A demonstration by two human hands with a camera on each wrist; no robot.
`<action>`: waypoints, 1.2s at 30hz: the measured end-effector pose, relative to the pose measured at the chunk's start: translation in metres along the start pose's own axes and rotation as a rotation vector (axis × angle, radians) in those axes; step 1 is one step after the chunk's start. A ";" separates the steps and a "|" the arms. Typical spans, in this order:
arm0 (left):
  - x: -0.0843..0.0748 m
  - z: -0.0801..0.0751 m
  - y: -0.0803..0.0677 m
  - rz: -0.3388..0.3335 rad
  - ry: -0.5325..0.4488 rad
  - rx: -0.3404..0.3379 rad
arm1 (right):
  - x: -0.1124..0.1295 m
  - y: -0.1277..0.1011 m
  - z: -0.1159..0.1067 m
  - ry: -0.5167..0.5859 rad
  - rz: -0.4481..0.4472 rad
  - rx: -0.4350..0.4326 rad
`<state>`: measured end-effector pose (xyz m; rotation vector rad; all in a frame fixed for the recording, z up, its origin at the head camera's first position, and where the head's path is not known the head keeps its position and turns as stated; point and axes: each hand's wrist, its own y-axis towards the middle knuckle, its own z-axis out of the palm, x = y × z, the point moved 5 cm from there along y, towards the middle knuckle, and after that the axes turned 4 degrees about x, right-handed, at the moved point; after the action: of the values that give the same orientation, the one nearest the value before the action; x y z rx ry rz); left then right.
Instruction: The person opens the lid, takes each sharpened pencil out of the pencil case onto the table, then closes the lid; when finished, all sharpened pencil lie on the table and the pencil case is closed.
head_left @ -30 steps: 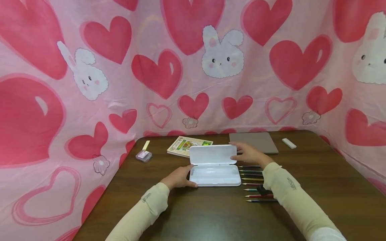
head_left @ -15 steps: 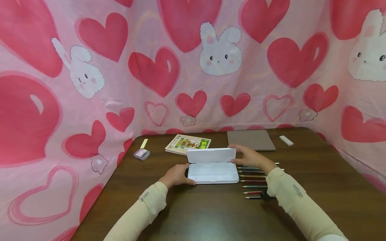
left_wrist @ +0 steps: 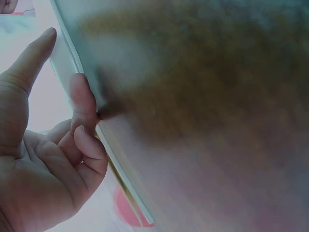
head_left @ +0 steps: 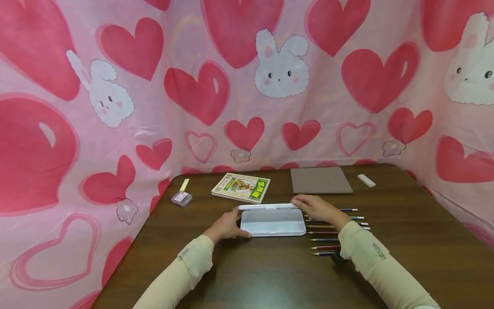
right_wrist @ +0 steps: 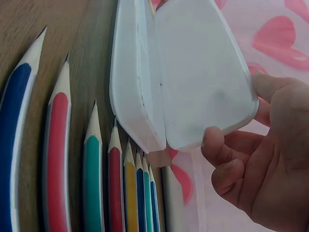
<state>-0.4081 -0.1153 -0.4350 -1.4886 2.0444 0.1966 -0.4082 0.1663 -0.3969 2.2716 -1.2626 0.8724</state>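
Observation:
A white plastic pencil case (head_left: 273,223) lies in the middle of the table, its hinged lid (head_left: 266,207) raised and seen almost edge-on in the head view. My left hand (head_left: 227,225) holds the case's left end, thumb at the front corner and fingers towards the back. At the lid's right end, my right hand (head_left: 318,210) grips the edge; the right wrist view shows thumb and fingers on the lid's rim. Several sharpened pencils (head_left: 326,247) lie in a row right of the case, points towards it, partly hidden under my right forearm.
Behind the case lie books (head_left: 241,187) and a flat grey-brown panel (head_left: 321,180). A white block (head_left: 366,180) is at the back right. A small clear purple box (head_left: 181,198) and a yellow strip (head_left: 184,185) sit at the left edge. Heart-patterned cloth surrounds the table (head_left: 247,274).
The lid has swung from leaning back to nearly edge-on in the head view, my right hand moving with it. The left hand stays at the case's left end.

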 end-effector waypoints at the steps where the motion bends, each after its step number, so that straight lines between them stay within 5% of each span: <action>1: 0.000 0.000 0.000 0.000 -0.003 0.000 | 0.000 0.000 0.000 -0.007 0.000 0.008; 8: 0.000 -0.001 -0.002 0.026 -0.064 -0.014 | 0.000 -0.004 0.004 -0.086 -0.058 0.046; 20: -0.001 0.003 -0.001 0.012 -0.010 0.018 | -0.003 -0.004 0.013 -0.180 -0.151 0.031; 36: -0.009 0.002 -0.005 0.005 0.015 0.025 | -0.004 0.002 0.020 -0.249 -0.054 0.051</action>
<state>-0.4012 -0.1087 -0.4310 -1.4742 2.0557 0.1622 -0.4044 0.1554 -0.4140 2.5040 -1.2868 0.6244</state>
